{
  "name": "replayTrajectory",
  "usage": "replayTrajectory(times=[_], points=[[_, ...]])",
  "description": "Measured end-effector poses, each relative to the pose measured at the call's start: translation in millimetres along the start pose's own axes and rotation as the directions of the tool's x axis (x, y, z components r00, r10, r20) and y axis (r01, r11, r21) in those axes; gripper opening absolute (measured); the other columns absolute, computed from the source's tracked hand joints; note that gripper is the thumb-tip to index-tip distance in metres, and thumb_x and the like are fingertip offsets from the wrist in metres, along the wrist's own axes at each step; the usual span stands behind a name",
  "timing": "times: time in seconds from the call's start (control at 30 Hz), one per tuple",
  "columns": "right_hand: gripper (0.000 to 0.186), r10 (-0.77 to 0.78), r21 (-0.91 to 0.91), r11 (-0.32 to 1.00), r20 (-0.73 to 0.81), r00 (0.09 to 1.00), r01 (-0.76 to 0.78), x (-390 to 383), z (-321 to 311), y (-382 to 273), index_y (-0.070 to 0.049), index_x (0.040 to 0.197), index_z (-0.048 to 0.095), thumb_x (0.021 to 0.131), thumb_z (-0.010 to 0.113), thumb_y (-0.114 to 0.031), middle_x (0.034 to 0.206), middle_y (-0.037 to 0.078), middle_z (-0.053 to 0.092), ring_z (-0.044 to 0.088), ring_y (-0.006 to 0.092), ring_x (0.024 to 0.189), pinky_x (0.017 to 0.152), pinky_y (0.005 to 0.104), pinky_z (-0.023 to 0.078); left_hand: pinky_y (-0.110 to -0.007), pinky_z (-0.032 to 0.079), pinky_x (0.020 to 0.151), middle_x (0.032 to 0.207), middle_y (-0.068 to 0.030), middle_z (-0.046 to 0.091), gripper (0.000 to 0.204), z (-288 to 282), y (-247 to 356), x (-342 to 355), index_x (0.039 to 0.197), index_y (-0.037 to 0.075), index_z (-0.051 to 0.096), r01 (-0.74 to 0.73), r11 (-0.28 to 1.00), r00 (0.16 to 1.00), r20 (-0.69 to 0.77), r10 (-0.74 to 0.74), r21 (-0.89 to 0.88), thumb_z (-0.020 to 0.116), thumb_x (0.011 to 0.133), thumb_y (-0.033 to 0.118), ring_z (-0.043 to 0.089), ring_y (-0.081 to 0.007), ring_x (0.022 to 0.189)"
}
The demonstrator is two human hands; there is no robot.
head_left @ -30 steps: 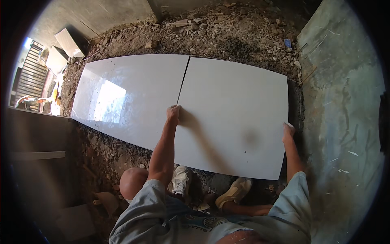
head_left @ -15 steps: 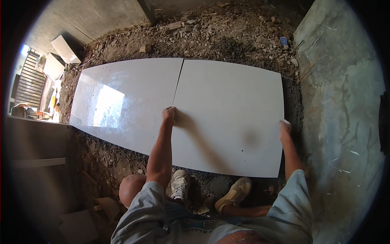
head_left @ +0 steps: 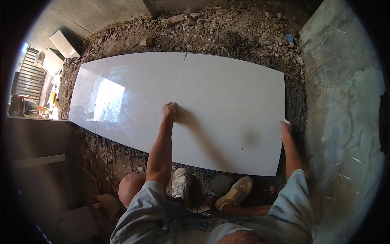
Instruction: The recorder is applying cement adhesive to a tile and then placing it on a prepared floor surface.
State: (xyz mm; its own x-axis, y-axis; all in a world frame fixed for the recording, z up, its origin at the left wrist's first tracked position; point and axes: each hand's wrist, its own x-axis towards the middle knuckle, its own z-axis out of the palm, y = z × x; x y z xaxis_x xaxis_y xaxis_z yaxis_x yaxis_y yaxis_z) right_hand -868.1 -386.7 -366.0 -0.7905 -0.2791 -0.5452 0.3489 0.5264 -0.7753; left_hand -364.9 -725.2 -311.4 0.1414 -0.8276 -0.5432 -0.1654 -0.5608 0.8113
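I have a broad plain white flat slab (head_left: 231,97) lying just right of my landmark, the glossy white slab with a bright window reflection (head_left: 142,73); brown stony soil (head_left: 243,30) stretches beyond that landmark. I set the left hand (head_left: 169,110), curled, where the two slabs meet, and the right hand (head_left: 286,129) on the plain slab's side farthest from the landmark, presumably for balanced control. Whether either clamps it, I cannot tell.
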Motion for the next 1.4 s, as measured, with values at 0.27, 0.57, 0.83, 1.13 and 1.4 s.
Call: replayTrajectory(times=[0.27, 0.57, 0.83, 1.13, 1.4], points=[[0.05, -0.036, -0.143, 0.989, 0.059, 0.998, 0.044, 10, -5, 0, 0.006, 0.134, 0.042, 0.088, 0.058, -0.007, 0.129, 0.019, 0.053, 0.052, 0.0255, 0.118, 0.099, 0.0334, 0.04, -0.025, 0.045, 0.061, 0.081, -0.0047, 0.063, 0.042, 0, -3, -10, 0.114, -0.003, 0.063, -0.139, 0.984, 0.99, -0.038, 0.136, -0.107, 0.055, 0.074, 0.008, 0.055, -0.0122, 0.067], [0.046, 0.001, -0.27, 0.963, 0.074, 0.997, 0.019, -31, 17, -44, 0.002, 0.128, 0.049, 0.087, 0.062, -0.011, 0.122, 0.018, 0.057, 0.055, 0.0243, 0.112, 0.095, 0.0357, 0.042, -0.027, 0.046, 0.068, 0.087, -0.0077, 0.067, 0.03, -25, -1, -30, 0.105, -0.001, 0.067, -0.17, 0.981, 0.981, 0.107, 0.159, 0.098, 0.056, 0.084, 0.017, 0.057, -0.0133, 0.074], [0.044, -0.053, -0.241, 0.968, 0.085, 0.995, 0.072, 42, -39, -1, -0.002, 0.128, 0.051, 0.088, 0.062, -0.016, 0.121, 0.014, 0.058, 0.054, 0.0239, 0.113, 0.095, 0.0392, 0.042, -0.027, 0.046, 0.069, 0.082, -0.0019, 0.059, 0.028, -15, 52, -139, 0.106, 0.003, 0.064, -0.226, 0.887, 0.973, -0.133, 0.188, -0.402, 0.059, 0.087, 0.024, 0.055, -0.0144, 0.073], [0.046, 0.202, -0.463, 0.871, 0.033, 0.979, -0.165, -3, 9, -55, -0.008, 0.131, 0.05, 0.089, 0.062, -0.023, 0.128, 0.013, 0.054, 0.05, 0.0329, 0.119, 0.096, 0.0522, 0.04, -0.033, 0.046, 0.062, 0.087, -0.0037, 0.061, 0.025, -93, -155, -197, 0.096, 0.002, 0.064, 0.43, 0.704, 0.592, -0.412, -0.693, -0.566, 0.061, 0.09, 0.026, 0.056, -0.0162, 0.071], [0.03, 0.117, -0.73, 0.683, 0.083, 0.99, -0.019, -22, 6, -77, -0.003, 0.114, 0.063, 0.087, 0.063, -0.017, 0.109, 0.01, 0.064, 0.062, 0.0206, 0.089, 0.069, 0.0361, 0.054, -0.025, 0.046, 0.071, 0.094, -0.0044, 0.066, 0.026, -72, -120, -216, 0.104, -0.002, 0.064, 0.378, 0.797, 0.77, -0.317, -0.553, -0.472, 0.068, 0.088, 0.018, 0.06, -0.0126, 0.081]])
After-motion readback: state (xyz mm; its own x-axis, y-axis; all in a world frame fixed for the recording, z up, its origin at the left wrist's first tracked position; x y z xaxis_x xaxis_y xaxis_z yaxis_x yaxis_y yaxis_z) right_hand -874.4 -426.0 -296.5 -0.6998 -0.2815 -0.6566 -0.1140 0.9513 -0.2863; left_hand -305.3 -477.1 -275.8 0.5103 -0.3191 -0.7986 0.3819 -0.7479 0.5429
